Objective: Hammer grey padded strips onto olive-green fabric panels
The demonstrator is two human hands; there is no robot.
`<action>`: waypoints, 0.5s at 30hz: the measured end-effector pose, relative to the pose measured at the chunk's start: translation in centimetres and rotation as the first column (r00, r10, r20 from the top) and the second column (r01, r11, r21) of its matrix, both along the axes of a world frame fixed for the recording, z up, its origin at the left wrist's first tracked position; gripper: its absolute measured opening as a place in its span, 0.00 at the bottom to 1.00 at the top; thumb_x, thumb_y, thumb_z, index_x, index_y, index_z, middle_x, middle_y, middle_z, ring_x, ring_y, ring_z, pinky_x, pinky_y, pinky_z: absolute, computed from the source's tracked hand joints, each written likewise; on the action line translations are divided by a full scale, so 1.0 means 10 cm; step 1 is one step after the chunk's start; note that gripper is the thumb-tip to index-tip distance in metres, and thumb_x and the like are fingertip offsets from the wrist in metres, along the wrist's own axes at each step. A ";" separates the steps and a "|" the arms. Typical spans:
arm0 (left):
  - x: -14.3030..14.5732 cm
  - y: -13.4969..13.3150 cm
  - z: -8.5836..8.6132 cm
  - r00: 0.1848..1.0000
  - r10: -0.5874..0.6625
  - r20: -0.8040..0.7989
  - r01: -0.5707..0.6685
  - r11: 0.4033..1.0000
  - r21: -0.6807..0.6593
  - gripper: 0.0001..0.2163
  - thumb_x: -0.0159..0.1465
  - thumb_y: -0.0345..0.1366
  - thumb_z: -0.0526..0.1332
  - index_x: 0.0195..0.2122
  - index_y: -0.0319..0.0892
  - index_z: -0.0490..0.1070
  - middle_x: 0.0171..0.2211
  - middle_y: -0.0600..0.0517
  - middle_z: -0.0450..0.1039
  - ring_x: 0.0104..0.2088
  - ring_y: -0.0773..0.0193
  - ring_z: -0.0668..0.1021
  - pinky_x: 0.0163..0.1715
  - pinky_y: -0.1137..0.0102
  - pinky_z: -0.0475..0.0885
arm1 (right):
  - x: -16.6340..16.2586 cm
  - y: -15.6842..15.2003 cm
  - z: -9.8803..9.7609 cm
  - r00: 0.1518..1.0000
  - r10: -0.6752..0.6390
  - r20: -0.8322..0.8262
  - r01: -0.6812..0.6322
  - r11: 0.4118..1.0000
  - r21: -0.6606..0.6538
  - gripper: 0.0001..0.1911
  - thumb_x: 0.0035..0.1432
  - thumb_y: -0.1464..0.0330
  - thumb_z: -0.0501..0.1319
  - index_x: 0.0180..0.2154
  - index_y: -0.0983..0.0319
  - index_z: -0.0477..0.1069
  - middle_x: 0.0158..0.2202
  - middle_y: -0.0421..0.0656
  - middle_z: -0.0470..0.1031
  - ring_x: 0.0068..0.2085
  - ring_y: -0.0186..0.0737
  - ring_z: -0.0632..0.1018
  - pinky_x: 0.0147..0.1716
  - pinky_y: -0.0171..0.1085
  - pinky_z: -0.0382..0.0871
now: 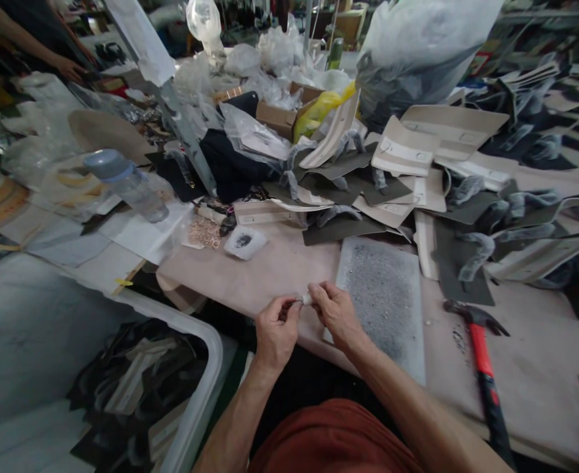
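Note:
Both hands meet just above the front edge of the table. My left hand (276,330) is closed, its thumb and fingers pinched around a small dark piece that I cannot make out. Between the hands is a small white cylindrical piece (307,299), pinched in the fingers of my right hand (337,314); its kind is unclear. Beside my right hand lies a grey, pitted slab (380,302). Farther off, a small white block with a black smudge (246,242) sits near a pile of small metal rings (204,234).
A claw hammer (481,355) with a red and black handle lies at right. Curved beige-and-black panels (407,151) with wrapped handles crowd the back. At lower left stands a white bin (215,355) holding dark panels. A water bottle (131,187) stands left; another person's hand (69,69) shows far left.

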State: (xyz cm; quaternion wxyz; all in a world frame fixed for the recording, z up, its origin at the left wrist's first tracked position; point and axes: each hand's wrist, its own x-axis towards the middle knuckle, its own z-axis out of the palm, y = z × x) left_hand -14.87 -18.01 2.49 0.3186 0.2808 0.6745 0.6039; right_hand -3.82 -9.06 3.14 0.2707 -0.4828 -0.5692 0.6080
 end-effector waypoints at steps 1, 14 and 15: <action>0.00 0.01 -0.01 1.000 -0.003 -0.003 0.003 1.000 -0.006 0.05 0.57 0.35 0.70 0.35 0.45 0.81 0.30 0.51 0.80 0.29 0.64 0.79 0.32 0.75 0.72 | -0.01 -0.02 0.01 1.000 0.000 0.010 0.000 1.000 0.025 0.25 0.58 0.44 0.59 0.27 0.60 0.67 0.18 0.34 0.60 0.19 0.30 0.58 0.18 0.32 0.51; -0.06 -0.01 -0.06 0.951 0.026 0.307 -0.014 0.999 -0.042 0.13 0.59 0.40 0.65 0.41 0.37 0.74 0.31 0.45 0.81 0.27 0.62 0.81 0.29 0.69 0.77 | -0.06 -0.15 -0.07 0.984 -0.167 0.055 0.157 0.976 0.154 0.24 0.58 0.46 0.58 0.30 0.61 0.71 0.17 0.36 0.65 0.20 0.32 0.63 0.20 0.32 0.56; -0.06 0.01 -0.06 0.929 0.033 0.368 -0.022 0.999 -0.035 0.14 0.58 0.41 0.66 0.41 0.36 0.73 0.31 0.45 0.81 0.26 0.62 0.81 0.28 0.68 0.77 | -0.06 -0.15 -0.08 0.985 -0.167 0.050 0.158 0.976 0.150 0.24 0.58 0.46 0.58 0.30 0.61 0.71 0.18 0.36 0.66 0.20 0.32 0.63 0.20 0.32 0.57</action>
